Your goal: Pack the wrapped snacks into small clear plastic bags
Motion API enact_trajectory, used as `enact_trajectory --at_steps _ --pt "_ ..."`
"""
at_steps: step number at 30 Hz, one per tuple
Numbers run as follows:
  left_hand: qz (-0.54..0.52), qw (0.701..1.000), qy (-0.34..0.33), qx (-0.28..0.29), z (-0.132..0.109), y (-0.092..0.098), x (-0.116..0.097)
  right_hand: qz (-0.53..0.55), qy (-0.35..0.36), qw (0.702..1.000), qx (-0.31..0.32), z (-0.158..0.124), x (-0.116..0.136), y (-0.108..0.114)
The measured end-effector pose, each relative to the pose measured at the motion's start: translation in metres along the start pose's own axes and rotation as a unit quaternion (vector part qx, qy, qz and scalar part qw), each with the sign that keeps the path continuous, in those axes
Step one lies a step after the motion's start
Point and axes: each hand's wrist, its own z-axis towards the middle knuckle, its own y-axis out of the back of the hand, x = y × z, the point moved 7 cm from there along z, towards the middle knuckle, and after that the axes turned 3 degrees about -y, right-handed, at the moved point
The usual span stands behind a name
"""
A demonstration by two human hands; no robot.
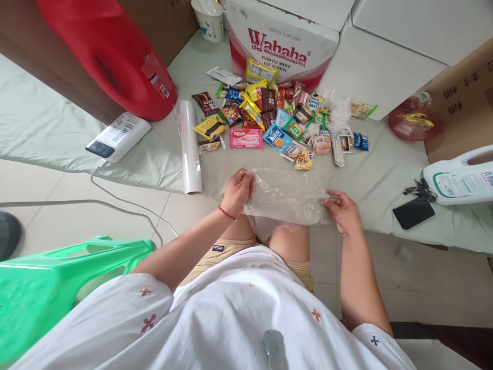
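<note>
A clear plastic sheet or bag [285,195] is stretched between my two hands at the table's front edge, above my lap. My left hand [239,191] is closed on its left end. At the right end, my right hand [342,209] pinches the film between thumb and fingers. Left of my left hand lies a roll of clear film [189,149] on the cloth. A pile of wrapped snacks [269,113] spreads behind the plastic, with a pink nabati packet [246,138] near its front.
The cloth-covered table [154,177] holds a red jug [115,61], a white device [118,136], a Wahaha box [281,43], a red bowl [410,126], a white bottle [462,177] and a black phone [414,211] with keys. A green stool [57,277] stands at the left.
</note>
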Motion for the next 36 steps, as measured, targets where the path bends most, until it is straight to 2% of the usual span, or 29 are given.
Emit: enact_trajectory --at_steps 3,5,7,9,13,16,18,20,21,22,23,26,28,31,33,36 --pt "0.005 1.000 -0.003 0.006 -0.001 -0.002 0.005 -0.145 0.108 0.980 -0.080 -0.003 0.008 0.001" --pt "0.012 1.000 -0.011 -0.002 0.001 -0.004 0.006 -0.222 0.149 0.959 -0.089 -0.005 0.011 -0.007" --pt "0.034 0.999 -0.032 -0.016 0.007 -0.004 0.004 -0.239 0.145 0.958 -0.062 -0.005 0.007 -0.013" --pt "0.064 0.996 -0.057 -0.030 0.014 -0.002 0.001 -0.206 0.121 0.970 -0.045 -0.008 0.000 -0.010" --pt "0.142 0.983 -0.110 -0.041 0.031 -0.001 -0.006 -0.097 0.068 0.992 -0.047 -0.027 -0.020 0.011" --pt "0.239 0.957 -0.160 -0.022 0.036 -0.008 -0.012 -0.107 0.035 0.993 -0.016 -0.055 -0.031 0.028" --pt "0.302 0.936 -0.180 -0.003 0.034 -0.015 -0.015 -0.179 0.050 0.980 -0.066 -0.076 -0.022 0.047" --pt "0.354 0.915 -0.192 0.013 0.030 -0.023 -0.017 -0.236 0.118 0.948 -0.178 -0.097 0.008 0.065" --pt "0.374 0.906 -0.197 0.020 0.027 -0.026 -0.018 -0.248 0.167 0.928 -0.221 -0.105 0.027 0.067" --pt "0.390 0.898 -0.203 0.026 0.025 -0.029 -0.019 -0.254 0.218 0.913 -0.231 -0.109 0.047 0.062" --pt "0.403 0.891 -0.208 0.031 0.022 -0.032 -0.019 -0.260 0.266 0.905 -0.208 -0.108 0.066 0.049" --pt "0.428 0.877 -0.215 0.041 0.019 -0.038 -0.019 -0.301 0.340 0.890 -0.042 -0.081 0.102 -0.011" --pt "0.432 0.876 -0.212 0.040 0.019 -0.039 -0.019 -0.322 0.319 0.890 0.051 -0.056 0.106 -0.048" --pt "0.412 0.887 -0.206 0.028 0.022 -0.039 -0.019 -0.309 0.236 0.907 0.161 -0.032 0.091 -0.087" --pt "0.389 0.898 -0.205 0.028 0.026 -0.040 -0.020 -0.298 0.199 0.918 0.171 -0.027 0.080 -0.096" --pt "0.361 0.909 -0.205 0.032 0.037 -0.044 -0.023 -0.256 0.210 0.938 0.100 -0.027 0.079 -0.090"
